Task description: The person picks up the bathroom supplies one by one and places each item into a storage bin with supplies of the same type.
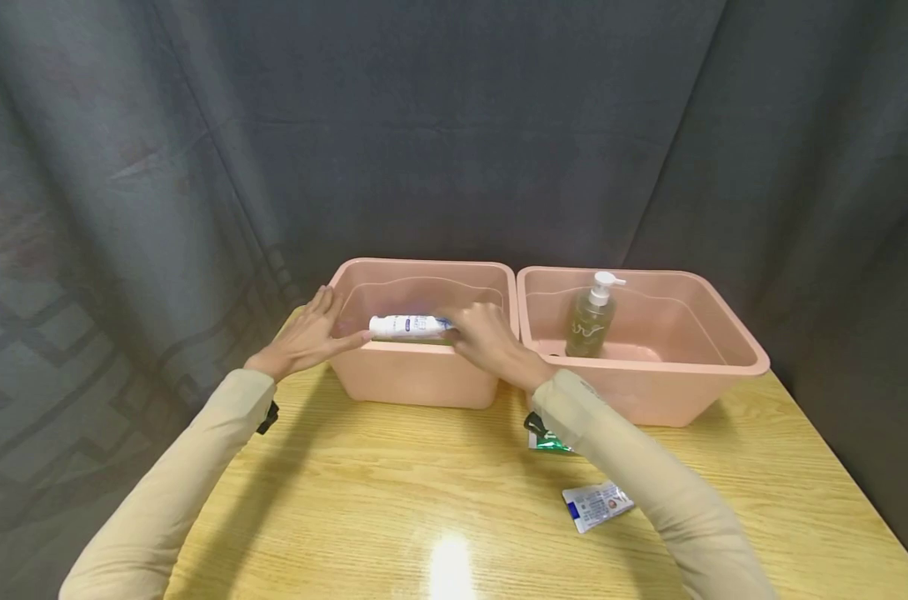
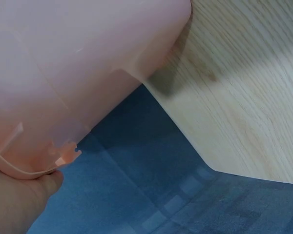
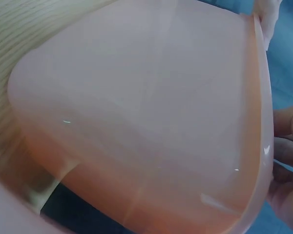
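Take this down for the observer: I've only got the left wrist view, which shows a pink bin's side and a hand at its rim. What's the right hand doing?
Observer: In the head view, the right hand holds a white tube by one end, at the opening of the left-hand bin.
Operator: What's to the right of that?
Observer: A second pink bin with a pump bottle inside.
Operator: Anything on the table in front?
Observer: Two items near the right sleeve: a green packet, partly hidden, and a pale packet with a blue end.
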Available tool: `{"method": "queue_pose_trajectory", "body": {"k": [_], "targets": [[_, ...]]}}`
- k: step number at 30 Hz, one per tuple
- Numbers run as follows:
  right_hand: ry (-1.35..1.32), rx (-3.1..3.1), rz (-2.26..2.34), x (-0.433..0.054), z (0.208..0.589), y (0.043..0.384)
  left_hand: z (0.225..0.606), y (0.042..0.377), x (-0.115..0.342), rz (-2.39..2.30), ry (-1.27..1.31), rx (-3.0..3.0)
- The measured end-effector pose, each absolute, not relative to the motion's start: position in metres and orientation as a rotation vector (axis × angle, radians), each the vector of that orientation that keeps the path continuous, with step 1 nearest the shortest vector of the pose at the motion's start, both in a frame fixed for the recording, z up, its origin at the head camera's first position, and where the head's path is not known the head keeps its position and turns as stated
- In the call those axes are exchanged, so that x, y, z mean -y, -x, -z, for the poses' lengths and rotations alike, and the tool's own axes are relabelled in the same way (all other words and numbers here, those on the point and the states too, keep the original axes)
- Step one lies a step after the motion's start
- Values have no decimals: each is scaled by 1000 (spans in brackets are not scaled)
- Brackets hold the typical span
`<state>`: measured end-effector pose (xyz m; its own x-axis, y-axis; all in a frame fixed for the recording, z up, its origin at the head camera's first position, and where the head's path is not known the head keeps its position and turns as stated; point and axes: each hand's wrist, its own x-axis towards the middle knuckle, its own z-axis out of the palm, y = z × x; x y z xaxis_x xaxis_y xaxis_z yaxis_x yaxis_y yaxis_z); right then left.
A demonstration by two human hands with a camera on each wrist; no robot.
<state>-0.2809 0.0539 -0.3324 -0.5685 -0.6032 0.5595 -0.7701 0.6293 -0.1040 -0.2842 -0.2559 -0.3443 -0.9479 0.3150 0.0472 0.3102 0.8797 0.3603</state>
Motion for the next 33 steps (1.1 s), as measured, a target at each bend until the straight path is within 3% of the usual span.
{"method": "queue_pose_trajectory", "body": {"k": [33], "targets": [[-1085, 2382, -488, -55, 343, 280, 344, 283, 251, -571, -485, -3011]]}}
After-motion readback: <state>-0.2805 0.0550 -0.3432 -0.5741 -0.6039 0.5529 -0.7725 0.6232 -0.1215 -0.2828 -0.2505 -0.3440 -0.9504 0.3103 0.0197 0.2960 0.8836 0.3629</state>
